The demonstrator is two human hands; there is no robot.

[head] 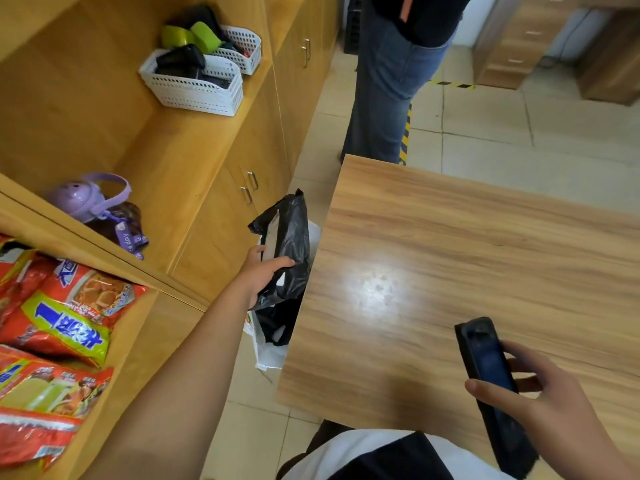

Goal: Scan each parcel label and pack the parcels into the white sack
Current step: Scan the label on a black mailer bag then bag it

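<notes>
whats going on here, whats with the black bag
A person is packing parcels. The left grip holds a black parcel over the white sack, which sits on the floor beside the wooden table. Something dark lies in the sack. The right grip holds a handheld scanner above the table.

Wooden cabinets [221, 209], tiled floor [519, 133]

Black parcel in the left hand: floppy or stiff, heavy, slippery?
Probably semi-floppy: the black parcel has wrinkled film, yet its top stands up above the left hand, so the contents likely stiffen it. Likely light: one hand holds it by the edge. The glossy film may be slippery.
</notes>
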